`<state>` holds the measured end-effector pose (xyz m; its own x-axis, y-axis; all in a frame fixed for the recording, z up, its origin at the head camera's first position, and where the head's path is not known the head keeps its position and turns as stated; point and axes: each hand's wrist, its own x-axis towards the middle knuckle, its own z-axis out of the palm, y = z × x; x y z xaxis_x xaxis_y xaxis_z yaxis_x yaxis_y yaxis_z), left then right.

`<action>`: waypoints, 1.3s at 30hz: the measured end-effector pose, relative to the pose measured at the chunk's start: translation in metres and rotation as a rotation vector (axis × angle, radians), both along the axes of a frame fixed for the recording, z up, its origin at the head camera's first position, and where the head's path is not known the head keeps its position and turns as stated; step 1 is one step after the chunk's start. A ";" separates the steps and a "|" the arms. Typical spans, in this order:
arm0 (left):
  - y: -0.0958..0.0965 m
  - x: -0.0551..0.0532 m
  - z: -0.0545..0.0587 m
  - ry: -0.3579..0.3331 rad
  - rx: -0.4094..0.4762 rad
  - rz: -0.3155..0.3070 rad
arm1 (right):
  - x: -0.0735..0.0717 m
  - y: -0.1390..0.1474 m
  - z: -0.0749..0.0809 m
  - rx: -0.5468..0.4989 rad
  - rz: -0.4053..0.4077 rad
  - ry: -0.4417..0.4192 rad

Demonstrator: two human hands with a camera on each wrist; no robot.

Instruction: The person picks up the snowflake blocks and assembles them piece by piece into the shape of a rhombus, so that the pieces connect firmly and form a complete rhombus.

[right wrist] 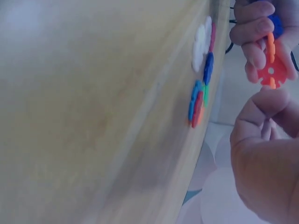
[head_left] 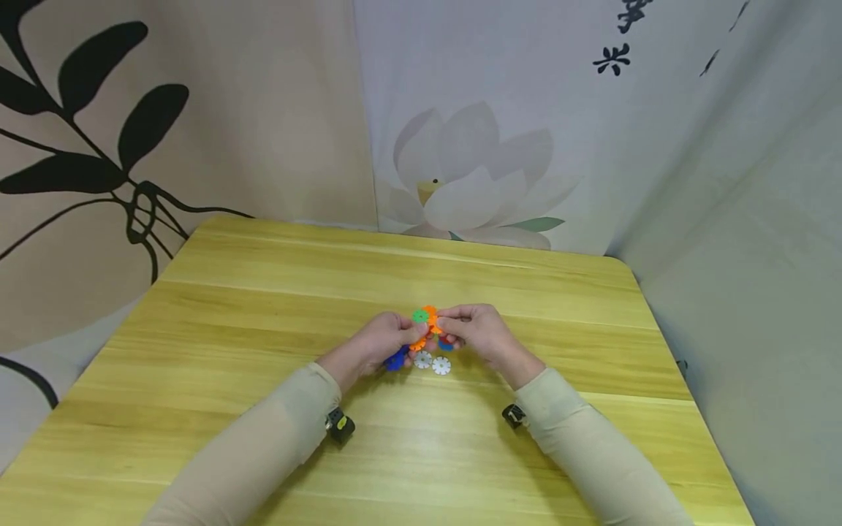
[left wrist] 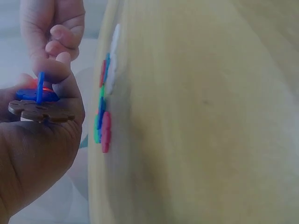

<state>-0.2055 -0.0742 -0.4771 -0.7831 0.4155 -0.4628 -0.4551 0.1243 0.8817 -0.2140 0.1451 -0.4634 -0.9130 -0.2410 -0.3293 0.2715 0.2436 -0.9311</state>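
Disc cluster (head_left: 430, 312) is sitting mid-table btwn the two hands, held off the surface, its small notched discs joining at angles. Green disc (head_left: 420, 315) is showing on top; brown disc (left wrist: 42, 112) and blue disc (left wrist: 29, 95) are lying by the left palm in the L wrist view; red-orange disc (right wrist: 279, 71) is facing the R wrist cam. Prob. v. light, stiff plastic, smooth so a bit slippery; not fragile as such, but slots are likely popping loose under twist, so best hold = flat faces or rims close to the joint, w/ light pressure. L hand (head_left: 384, 337) is curling its fingers round the cluster, thumb pressing on the near side. R hand (head_left: 483, 332) is pinching an orange disc (head_left: 435, 329) at the cluster's right edge, thumb vs. fingertips; can't tell if that one's fully slotted. Both forearms are angling in from the near edge, wrists off the table, fingertips nearly meeting. Just below, two white discs (head_left: 441, 365) are lying flat w/ other coloured discs (right wrist: 208, 67) nearby on the wood-grain table (head_left: 421, 475). Printed cloth (head_left: 296, 109) is hanging behind.
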 end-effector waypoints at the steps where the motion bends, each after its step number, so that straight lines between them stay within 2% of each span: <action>1: 0.000 0.000 0.000 -0.004 0.002 -0.002 | 0.000 0.002 0.000 0.002 -0.012 0.004; 6: 0.001 -0.001 0.001 -0.033 0.029 0.011 | -0.002 0.006 -0.001 -0.046 -0.124 0.002; 8: 0.001 -0.001 0.002 -0.036 0.036 0.021 | -0.001 0.005 0.000 -0.062 -0.140 -0.007; 16: 0.005 -0.003 0.002 -0.031 0.042 0.055 | 0.006 -0.005 0.004 -0.068 -0.118 -0.021; 25: 0.009 0.001 0.005 0.021 0.008 0.084 | 0.004 -0.005 0.001 -0.081 -0.147 -0.016; 30: 0.012 -0.001 0.003 0.025 0.014 0.101 | 0.002 -0.003 0.003 -0.106 -0.138 -0.008; 39: 0.007 -0.003 0.001 0.000 0.030 0.061 | -0.001 0.003 0.003 -0.070 -0.078 -0.004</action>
<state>-0.2089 -0.0671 -0.4760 -0.8072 0.3810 -0.4509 -0.4613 0.0695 0.8845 -0.2152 0.1478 -0.4603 -0.9286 -0.1919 -0.3177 0.2907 0.1563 -0.9440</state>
